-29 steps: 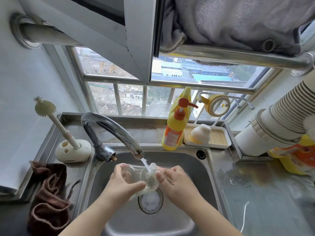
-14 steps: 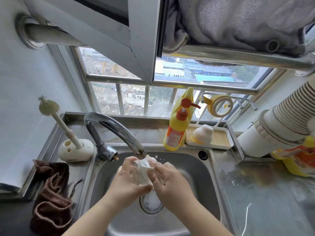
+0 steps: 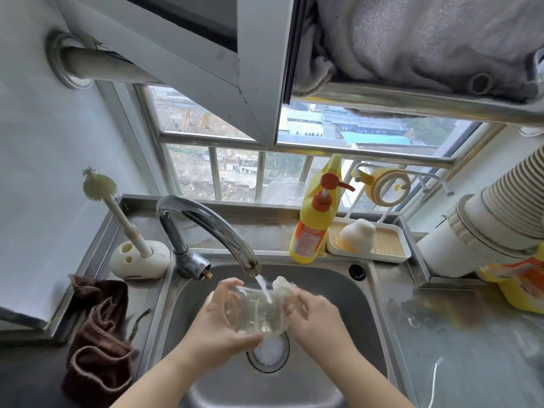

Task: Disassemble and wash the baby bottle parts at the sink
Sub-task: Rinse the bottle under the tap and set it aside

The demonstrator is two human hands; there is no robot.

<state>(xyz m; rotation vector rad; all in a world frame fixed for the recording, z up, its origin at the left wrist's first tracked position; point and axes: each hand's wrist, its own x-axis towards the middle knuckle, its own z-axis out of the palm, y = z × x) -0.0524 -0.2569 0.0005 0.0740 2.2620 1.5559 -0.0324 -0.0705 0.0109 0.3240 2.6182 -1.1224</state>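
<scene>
Bottle lies sideways under running water — both hands' fingers curled around it.

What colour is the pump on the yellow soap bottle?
Orange-red; the pump shows clearly in the head view.

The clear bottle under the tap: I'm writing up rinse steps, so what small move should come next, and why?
Probably turn the clear bottle a little in the stream. The left hand grips it lying sideways over the drain, the right hand steadies its other end, and water from the tap strikes just one spot on its wall.
</scene>
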